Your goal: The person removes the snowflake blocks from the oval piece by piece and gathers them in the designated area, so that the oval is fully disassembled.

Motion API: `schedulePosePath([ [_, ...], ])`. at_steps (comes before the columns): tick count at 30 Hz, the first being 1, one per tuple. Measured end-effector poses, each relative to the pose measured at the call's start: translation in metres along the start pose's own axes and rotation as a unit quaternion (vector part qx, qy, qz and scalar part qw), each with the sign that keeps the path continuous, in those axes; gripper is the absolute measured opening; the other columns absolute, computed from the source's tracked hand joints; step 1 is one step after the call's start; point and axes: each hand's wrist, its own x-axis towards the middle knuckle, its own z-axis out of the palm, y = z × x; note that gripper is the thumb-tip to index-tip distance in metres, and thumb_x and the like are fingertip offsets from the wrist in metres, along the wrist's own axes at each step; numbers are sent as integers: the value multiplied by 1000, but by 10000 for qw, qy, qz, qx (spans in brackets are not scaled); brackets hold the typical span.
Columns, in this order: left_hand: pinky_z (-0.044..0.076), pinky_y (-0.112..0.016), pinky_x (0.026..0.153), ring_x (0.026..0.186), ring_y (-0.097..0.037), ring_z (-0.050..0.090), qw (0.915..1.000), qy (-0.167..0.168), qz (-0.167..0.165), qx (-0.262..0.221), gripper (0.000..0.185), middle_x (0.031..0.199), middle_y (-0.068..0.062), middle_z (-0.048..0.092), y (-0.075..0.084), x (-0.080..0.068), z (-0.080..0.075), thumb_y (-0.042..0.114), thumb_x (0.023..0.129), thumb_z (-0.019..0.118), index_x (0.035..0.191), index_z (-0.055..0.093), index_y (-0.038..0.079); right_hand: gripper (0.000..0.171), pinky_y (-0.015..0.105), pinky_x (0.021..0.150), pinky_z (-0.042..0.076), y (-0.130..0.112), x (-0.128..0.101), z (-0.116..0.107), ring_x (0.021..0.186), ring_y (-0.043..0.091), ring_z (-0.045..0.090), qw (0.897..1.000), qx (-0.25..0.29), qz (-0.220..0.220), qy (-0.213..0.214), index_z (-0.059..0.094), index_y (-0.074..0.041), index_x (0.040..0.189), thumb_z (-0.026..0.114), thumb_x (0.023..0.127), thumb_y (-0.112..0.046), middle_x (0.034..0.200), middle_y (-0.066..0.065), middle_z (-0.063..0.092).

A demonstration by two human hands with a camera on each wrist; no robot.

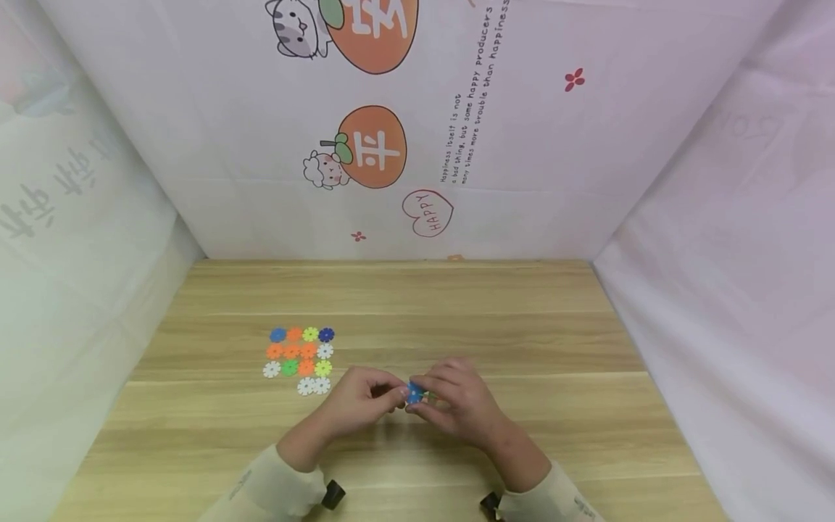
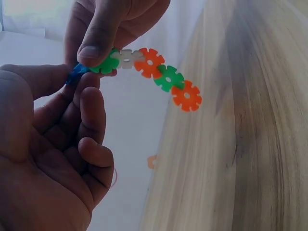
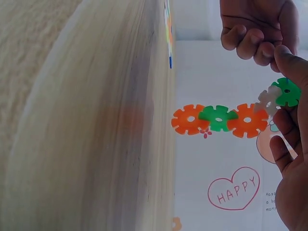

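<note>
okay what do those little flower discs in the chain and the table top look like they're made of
The discs in the chain look like moulded plastic: flat, evenly coloured, with clean notched edges and a slight sheen. The table top looks like wood or a wood-look laminate: pale grain in plank bands, smooth and matte. Which one, the pictures don't settle.

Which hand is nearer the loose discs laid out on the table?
Left. The left hand sits just right of the loose discs; the right hand is farther right, beyond the left. Both hold the chain.
</note>
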Motion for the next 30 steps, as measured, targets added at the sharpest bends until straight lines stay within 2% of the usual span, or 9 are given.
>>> schedulePosePath([
  [8,57,-31,64,72,-15,67,9991,226,-297,216,16,81,8,72,2,-1,-1,28,102,68,94,80,21,36,33,82,52,1,0,1,87,12,65,9997,-47,182,-161,78,-9,112,87,85,-33,95,-5,75],
  [13,56,-30,62,71,-15,67,9982,417,-392,177,18,79,4,71,2,-3,-4,27,102,68,92,79,16,23,33,82,52,2,-1,-1,88,13,65,9994,-55,314,-169,80,-12,106,86,87,-24,94,-5,74],
  [18,57,-32,62,70,-16,67,9980,476,-411,90,17,78,5,72,0,-3,-7,26,101,69,91,79,17,12,32,81,51,2,-1,-1,85,13,64,9999,-60,141,-16,81,-13,98,84,87,-16,89,-7,73],
  [30,55,-28,62,70,-16,66,9976,531,-434,-65,18,78,1,72,4,-7,-9,20,100,71,88,80,11,8,32,78,49,1,0,2,81,14,62,9993,-160,-205,286,80,-13,94,82,86,-13,85,-7,71],
])
